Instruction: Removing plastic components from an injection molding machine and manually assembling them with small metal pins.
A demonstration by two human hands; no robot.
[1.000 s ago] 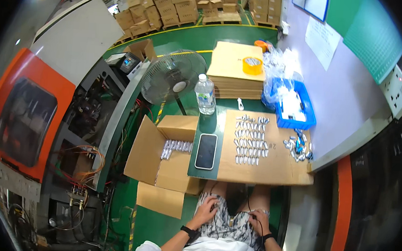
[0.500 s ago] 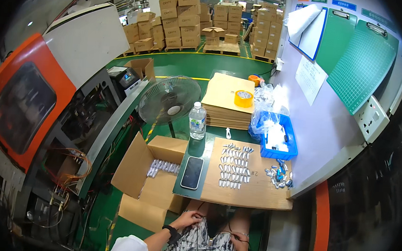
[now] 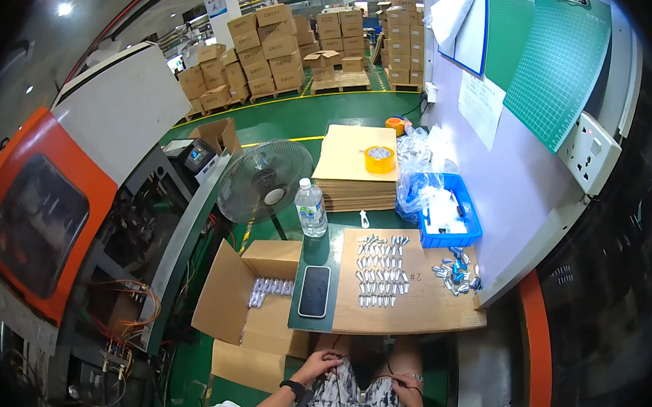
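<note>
**Hands at the lap, below a table with rows of metal pieces**

The orange-doored machine (image 3: 41, 221) occupies the left. The table (image 3: 319, 254) stands right of centre, partly covered by a cardboard sheet (image 3: 439, 316); left of it sits an open carton (image 3: 218, 287), with a fan (image 3: 247, 190) beyond. A blue tray (image 3: 452, 241) lies far right, a bottle (image 3: 310, 214) far left on the table. On the near side, the left hand (image 3: 321, 363) and right hand (image 3: 408, 393) lie over the lap, fingers curled. A phone (image 3: 314, 292) lies at the table's near left; the metal pieces (image 3: 377, 301) lie on the sheet. The thin dark cord (image 3: 389, 367) runs at the hands; whether either pinches it cannot be told.

Probable faults: the cord could tangle if its slack loops around the fingers; a knee striking the table could topple the bottle or disturb the rows.

Counts: one machine, table, sheet, fan, tray, bottle and phone; two hands; about five rows, the pieces too small to number reliably; cord strands uncertain.
</note>
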